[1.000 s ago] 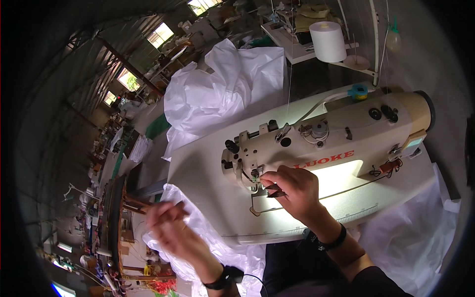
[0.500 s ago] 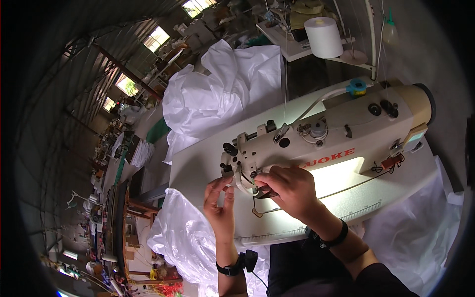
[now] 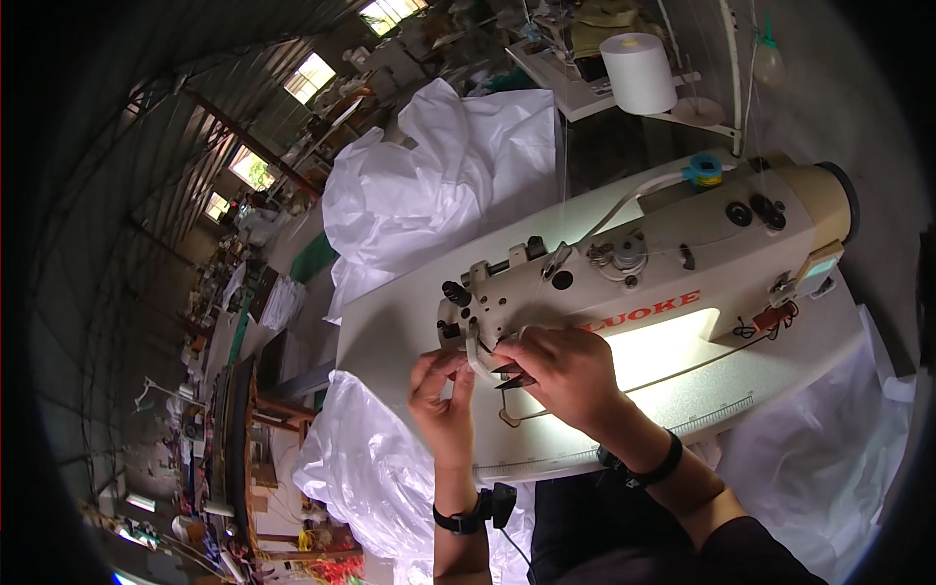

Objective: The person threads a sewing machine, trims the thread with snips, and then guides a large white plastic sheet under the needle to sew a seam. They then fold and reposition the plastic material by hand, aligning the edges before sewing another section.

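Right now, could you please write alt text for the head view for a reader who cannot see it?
Both hands work at the needle end of a cream sewing machine: the right hand holds small dark snips, the left hand pinches beside them. White fabric is heaped behind.

The room is a long workshop hall with a dark pitched roof point(image 3: 146, 127) carried on beams, lit by daylight from a row of bright windows point(image 3: 314, 73) set high along the far side. Cluttered work tables point(image 3: 234, 322) run in a line down the left of the hall. At the top, a white shelf point(image 3: 575, 93) carries a large white thread cone point(image 3: 639, 73) beside piled goods.
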`<state>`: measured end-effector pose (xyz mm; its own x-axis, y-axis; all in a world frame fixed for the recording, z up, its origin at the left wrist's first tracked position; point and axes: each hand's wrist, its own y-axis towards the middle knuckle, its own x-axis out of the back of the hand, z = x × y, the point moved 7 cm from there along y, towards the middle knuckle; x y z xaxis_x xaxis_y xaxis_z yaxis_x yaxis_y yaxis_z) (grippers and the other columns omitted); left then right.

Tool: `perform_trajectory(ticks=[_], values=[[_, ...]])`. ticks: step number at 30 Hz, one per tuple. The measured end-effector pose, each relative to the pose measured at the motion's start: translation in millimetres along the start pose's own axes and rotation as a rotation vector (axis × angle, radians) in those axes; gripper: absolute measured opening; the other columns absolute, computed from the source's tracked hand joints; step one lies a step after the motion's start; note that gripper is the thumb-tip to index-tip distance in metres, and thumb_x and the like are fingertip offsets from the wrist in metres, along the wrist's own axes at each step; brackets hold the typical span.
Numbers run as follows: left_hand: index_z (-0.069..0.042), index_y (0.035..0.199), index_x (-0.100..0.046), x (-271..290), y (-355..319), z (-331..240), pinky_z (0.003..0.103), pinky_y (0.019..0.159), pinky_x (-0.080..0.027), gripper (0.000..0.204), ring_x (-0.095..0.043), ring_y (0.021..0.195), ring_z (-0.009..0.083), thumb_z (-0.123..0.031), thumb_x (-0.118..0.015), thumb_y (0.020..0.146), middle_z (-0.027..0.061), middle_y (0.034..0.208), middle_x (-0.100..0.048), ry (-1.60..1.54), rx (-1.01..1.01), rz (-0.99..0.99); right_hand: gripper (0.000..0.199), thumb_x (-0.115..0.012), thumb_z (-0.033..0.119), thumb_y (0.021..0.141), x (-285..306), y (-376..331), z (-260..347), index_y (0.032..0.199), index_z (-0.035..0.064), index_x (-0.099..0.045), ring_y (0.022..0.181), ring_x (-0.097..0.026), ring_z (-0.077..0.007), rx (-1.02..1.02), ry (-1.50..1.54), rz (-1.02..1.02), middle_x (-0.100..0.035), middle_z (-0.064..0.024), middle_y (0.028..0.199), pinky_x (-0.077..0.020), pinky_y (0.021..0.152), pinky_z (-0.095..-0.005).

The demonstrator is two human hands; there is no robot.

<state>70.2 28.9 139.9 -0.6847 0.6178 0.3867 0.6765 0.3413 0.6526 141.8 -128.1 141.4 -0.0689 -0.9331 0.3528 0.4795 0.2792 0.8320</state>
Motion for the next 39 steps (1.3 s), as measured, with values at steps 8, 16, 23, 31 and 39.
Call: perform_trajectory(ticks=[8, 16, 23, 31, 39], values=[[-0.007, 0.100, -0.055, 17, -14, 24, 0.042, 0.100, -0.046, 0.008, -0.056, 0.076, 0.0164, -0.014, -0.058, 0.099, 0.0049, 0.084, -0.060, -0.868, 0.227, -0.280, 0.043, -0.075, 0.012, 0.078, 1, -24, 13, 0.119, 0.0104, -0.060, 0.082, -0.070, -0.0210, -0.257, 0.445, 0.260, -0.067, -0.0051, 0.096, -0.0555, 0.066, -0.0314], [-0.008, 0.098, -0.048, 35, -112, 9, 0.042, 0.082, -0.051, 0.011, -0.050, 0.065, 0.0147, -0.014, -0.057, 0.100, 0.0016, 0.069, -0.046, -0.933, 0.323, 0.035, 0.034, -0.065, 0.016, 0.090, 6, -71, 21, 0.124, 0.0093, -0.060, 0.096, -0.069, -0.0276, -0.367, 0.378, 0.172, -0.065, -0.0081, 0.123, -0.0571, 0.076, -0.0349], [-0.003, 0.106, -0.054, -13, -233, 16, 0.028, 0.075, -0.052, 0.008, -0.058, 0.077, 0.0123, 0.000, -0.053, 0.098, 0.0040, 0.084, -0.057, -0.702, 0.698, 0.477, 0.037, -0.048, 0.025, 0.104, -25, -139, 27, 0.133, 0.0048, -0.057, 0.062, -0.043, -0.0037, -0.956, 1.231, 0.453, -0.063, 0.0003, 0.100, -0.0367, 0.056, -0.0198], [-0.013, 0.105, -0.067, 28, -172, -51, 0.040, 0.095, -0.051, 0.025, -0.066, 0.110, 0.0224, -0.004, -0.064, 0.082, 0.0059, 0.114, -0.070, 0.174, -0.353, 0.277, 0.013, -0.064, 0.012, 0.093, 21, -186, 49, 0.103, 0.0066, -0.069, 0.087, -0.071, -0.0268, -0.524, 0.447, 0.589, -0.071, -0.0127, 0.096, -0.0552, 0.074, -0.0342], [-0.016, 0.092, -0.068, 1, -132, -65, 0.035, 0.086, -0.051, 0.017, -0.066, 0.095, 0.0163, -0.012, -0.070, 0.075, -0.0016, 0.091, -0.067, 0.308, -0.525, 0.474, 0.017, -0.066, 0.024, 0.091, 63, -163, 49, 0.097, 0.0079, -0.066, 0.075, -0.069, -0.0263, -0.461, 0.209, 0.594, -0.069, -0.0086, 0.087, -0.0547, 0.065, -0.0346]])
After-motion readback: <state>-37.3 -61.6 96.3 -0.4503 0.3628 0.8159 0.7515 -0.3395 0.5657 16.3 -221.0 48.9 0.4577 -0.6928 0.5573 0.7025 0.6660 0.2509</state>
